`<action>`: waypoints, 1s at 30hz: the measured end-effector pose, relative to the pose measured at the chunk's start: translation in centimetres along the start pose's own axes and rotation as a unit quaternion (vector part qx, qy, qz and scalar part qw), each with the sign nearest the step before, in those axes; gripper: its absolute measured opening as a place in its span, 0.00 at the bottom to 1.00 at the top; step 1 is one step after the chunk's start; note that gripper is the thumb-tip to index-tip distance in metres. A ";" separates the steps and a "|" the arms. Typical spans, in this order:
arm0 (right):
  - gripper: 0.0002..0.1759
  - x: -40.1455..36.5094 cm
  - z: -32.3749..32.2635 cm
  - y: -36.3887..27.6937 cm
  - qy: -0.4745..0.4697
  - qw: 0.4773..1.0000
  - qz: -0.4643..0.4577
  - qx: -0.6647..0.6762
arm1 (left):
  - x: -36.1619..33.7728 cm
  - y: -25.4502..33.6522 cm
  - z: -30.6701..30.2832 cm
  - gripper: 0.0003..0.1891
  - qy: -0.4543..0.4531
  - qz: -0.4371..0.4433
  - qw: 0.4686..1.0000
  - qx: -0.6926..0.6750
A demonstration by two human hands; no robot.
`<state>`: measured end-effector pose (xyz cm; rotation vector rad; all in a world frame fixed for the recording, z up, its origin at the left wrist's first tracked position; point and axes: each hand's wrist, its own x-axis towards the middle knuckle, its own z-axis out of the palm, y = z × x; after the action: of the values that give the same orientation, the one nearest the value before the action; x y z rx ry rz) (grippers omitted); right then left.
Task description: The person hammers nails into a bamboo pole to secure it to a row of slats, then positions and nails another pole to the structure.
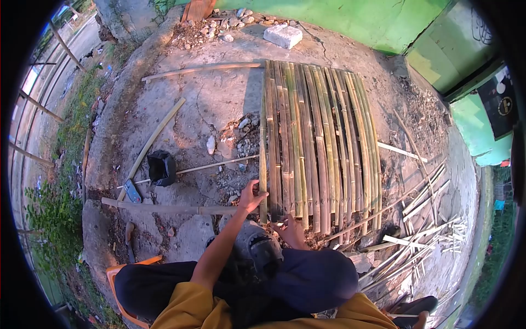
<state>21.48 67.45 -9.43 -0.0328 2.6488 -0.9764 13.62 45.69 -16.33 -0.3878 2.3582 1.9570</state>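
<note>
Head view, looking down on a seated person at work on a concrete floor (213, 104). A mat of split bamboo slats (318, 148) lies flat at the floor's middle, its slats side by side and running from the person's knees towards the far edge by the green wall (356, 19). The left hand (251, 194) has its grip clamped on the near end of the outermost slat (263, 137), at the mat's left edge. The right hand (290, 231) rests on the near ends of the middle slats; whether its grip is closed cannot be told.

Loose bamboo strips (422, 205) lie scattered at the floor's right edge. A black bag (162, 166), a long pole (164, 208) and a white block (283, 36) lie apart from the mat.

Judged from their form, the slats are light and stiff along the grain, yet springy and sharp-edged where split. They are probably best held on the broad faces near one end.
</note>
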 end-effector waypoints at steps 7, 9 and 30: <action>0.29 0.3 0.6 0.4 -0.020 1.000 -0.002 -0.021 | -0.4 0.1 0.0 0.37 0.017 0.039 0.996 0.079; 0.30 0.2 0.2 -0.2 -0.023 0.999 0.001 -0.025 | -0.3 -0.6 0.1 0.38 0.013 0.033 0.997 0.073; 0.30 0.0 0.4 -0.5 -0.059 0.998 0.007 -0.031 | -0.7 0.7 0.6 0.40 0.040 0.056 0.987 0.148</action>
<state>21.51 66.81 -9.36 -0.0828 2.5658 -0.8610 14.03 46.50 -15.70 -0.3259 2.7218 1.6188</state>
